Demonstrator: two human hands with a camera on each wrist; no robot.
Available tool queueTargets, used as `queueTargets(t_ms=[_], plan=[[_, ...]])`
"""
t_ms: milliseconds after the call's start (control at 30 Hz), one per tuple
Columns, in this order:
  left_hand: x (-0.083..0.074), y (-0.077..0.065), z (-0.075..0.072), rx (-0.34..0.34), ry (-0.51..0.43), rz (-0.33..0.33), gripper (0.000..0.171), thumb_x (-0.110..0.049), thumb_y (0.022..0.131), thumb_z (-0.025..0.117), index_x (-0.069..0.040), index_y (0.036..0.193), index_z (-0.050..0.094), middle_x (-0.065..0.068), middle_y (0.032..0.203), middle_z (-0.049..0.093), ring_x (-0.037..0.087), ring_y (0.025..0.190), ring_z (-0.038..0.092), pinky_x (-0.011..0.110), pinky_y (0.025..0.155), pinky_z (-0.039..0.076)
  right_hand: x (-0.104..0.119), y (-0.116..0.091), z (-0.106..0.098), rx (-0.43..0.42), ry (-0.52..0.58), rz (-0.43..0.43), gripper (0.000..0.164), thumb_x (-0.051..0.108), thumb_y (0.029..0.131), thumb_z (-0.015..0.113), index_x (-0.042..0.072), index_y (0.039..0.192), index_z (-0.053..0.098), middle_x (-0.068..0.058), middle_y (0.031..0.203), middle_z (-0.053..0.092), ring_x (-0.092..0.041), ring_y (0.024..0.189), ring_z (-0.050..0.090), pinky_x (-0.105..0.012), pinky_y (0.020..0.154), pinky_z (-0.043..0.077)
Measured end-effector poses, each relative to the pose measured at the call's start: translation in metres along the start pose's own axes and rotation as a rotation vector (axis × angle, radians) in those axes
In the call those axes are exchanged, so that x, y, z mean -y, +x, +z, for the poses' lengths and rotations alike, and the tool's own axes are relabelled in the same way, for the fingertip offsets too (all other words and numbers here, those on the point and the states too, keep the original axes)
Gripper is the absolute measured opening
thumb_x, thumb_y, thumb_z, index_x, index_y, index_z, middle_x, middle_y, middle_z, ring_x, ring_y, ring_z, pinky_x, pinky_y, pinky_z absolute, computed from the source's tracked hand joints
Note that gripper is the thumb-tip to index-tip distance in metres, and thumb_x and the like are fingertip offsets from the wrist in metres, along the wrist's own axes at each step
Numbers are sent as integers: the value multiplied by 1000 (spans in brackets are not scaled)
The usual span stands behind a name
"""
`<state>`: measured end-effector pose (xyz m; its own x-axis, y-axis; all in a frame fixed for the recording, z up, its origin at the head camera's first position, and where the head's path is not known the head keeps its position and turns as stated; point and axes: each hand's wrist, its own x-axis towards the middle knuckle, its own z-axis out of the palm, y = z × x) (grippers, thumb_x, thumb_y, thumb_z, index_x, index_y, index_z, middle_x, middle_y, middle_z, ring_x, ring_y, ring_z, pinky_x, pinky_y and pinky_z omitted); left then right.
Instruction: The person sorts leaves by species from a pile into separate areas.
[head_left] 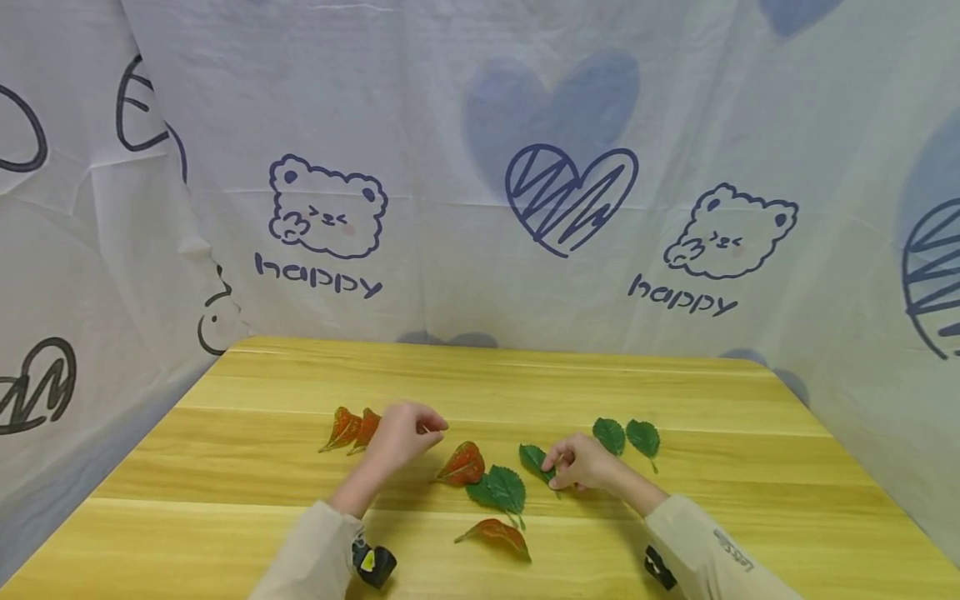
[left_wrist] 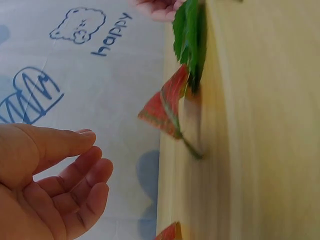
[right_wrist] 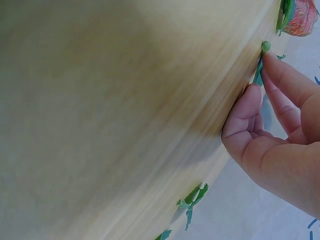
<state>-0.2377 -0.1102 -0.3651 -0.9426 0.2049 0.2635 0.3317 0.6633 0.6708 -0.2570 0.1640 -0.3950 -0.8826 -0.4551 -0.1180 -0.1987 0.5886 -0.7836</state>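
My right hand pinches a green leaf near its stem, low over the table, at centre right. In the right wrist view, thumb and fingertips meet at that leaf's stem end. My left hand hovers with loosely curled fingers and nothing between them, as the left wrist view also shows. Two red leaves lie beside it on the left, the second partly hidden behind the hand. Between the hands, a red leaf touches overlapping green leaves.
Closer to me lies another red leaf, curved upward. Two green leaves rest beyond my right hand. The wooden table ends at a printed cloth backdrop at the back and sides.
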Motion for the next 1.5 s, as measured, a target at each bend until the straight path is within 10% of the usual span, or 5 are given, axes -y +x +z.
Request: queueTargets(t_ms=[567,1167,1500], plan=[[-4,1,20,229,1,43,15,-1,75,69,-4,90,71,-2,72,57,11,59,46,24,48,39,0,-1,1,-3,2,4,13,-7,73,67,0,84,65,0,55,48,-7,42,33,-19,42,30],[7,6,28,305,62,0,18,1,72,71,-4,90,71,-1,59,50,10,50,35,21,45,29,0,-2,0,4,17,0,13,-7,74,67,-1,85,65,0,55,47,-7,42,33,-20,42,30],[9,7,28,363,77,-65,25,3,68,74,-4,91,71,12,96,65,12,61,47,24,53,37,-2,-2,0,-4,32,2,13,-7,74,67,-2,85,65,0,58,49,-7,45,33,-20,43,29]])
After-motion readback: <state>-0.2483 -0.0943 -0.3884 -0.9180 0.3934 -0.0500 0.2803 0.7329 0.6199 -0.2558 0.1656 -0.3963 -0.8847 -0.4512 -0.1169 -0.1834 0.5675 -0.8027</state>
